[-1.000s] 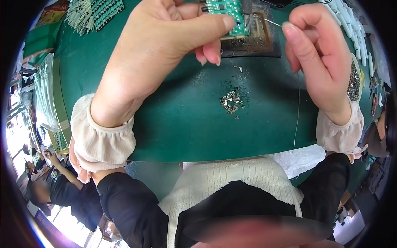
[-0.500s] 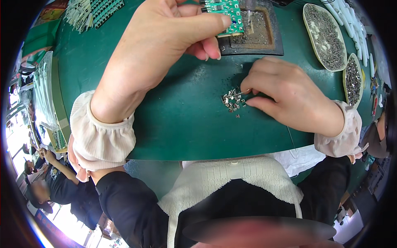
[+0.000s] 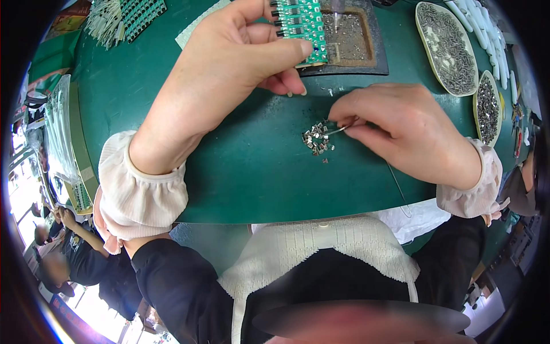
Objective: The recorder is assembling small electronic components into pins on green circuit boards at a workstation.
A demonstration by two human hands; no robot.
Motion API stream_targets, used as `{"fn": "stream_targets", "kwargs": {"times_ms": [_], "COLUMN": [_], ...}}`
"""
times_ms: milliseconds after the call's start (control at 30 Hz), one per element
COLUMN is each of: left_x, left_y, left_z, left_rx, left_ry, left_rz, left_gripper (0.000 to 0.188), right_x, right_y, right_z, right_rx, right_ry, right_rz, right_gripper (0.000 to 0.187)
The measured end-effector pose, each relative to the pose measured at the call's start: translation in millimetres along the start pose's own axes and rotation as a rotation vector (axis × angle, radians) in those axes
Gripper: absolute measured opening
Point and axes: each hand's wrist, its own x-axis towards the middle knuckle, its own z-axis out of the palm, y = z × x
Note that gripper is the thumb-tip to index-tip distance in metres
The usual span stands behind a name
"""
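Observation:
My left hand (image 3: 229, 63) grips a green circuit board panel (image 3: 303, 34) by its edge, thumb on top. Small black and silver parts line the panel. It is raised in front of a dark square tray (image 3: 369, 43) with a brown recess full of metal bits. My right hand (image 3: 401, 123) is closed around thin metal tweezers (image 3: 338, 131), whose tips reach into a small pile of shiny metal pieces (image 3: 315, 140) on the green table. The tweezers' thin rear end shows below my palm. Whether a piece sits between the tips is too small to tell.
Two pale oval dishes of small metal parts, a larger one (image 3: 447, 51) and a smaller one (image 3: 487, 112), stand at the right beside white tubes (image 3: 487, 34). More green boards (image 3: 141, 16) lie far left, near a long box (image 3: 83, 149). Another person (image 3: 86, 252) sits left.
My left hand and the panel have shifted slightly left and nearer. My right hand has changed its angle slightly, and the tweezer tips show more clearly at the pile.

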Motion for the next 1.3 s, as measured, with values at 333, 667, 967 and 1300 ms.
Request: {"fn": "stream_targets", "kwargs": {"times_ms": [333, 667, 967, 1300], "left_x": [0.0, 0.4, 0.6, -0.2], "left_y": [-8.1, -9.9, -8.9, -8.5], "left_z": [-4.5, -5.7, -5.5, -5.5], "left_rx": [-0.05, -0.07, -0.048, -0.018], "left_ry": [-0.021, -0.035, -0.037, -0.011], "left_rz": [-0.009, -0.017, -0.034, -0.024], "left_gripper": [0.03, 0.03, 0.03, 0.029], "right_x": [-3.2, -0.9, -4.4, 4.8], "right_y": [4.0, 4.7, 3.1, 8.5], "right_z": [-4.6, -4.3, 3.7, -8.4], "right_rx": [0.011, -0.09, -0.171, -0.412], "right_ry": [-0.012, 0.028, -0.044, 0.394], "right_rz": [0.025, -0.004, -0.053, -0.03], "right_gripper": [0.015, 0.019, 0.018, 0.018]}}
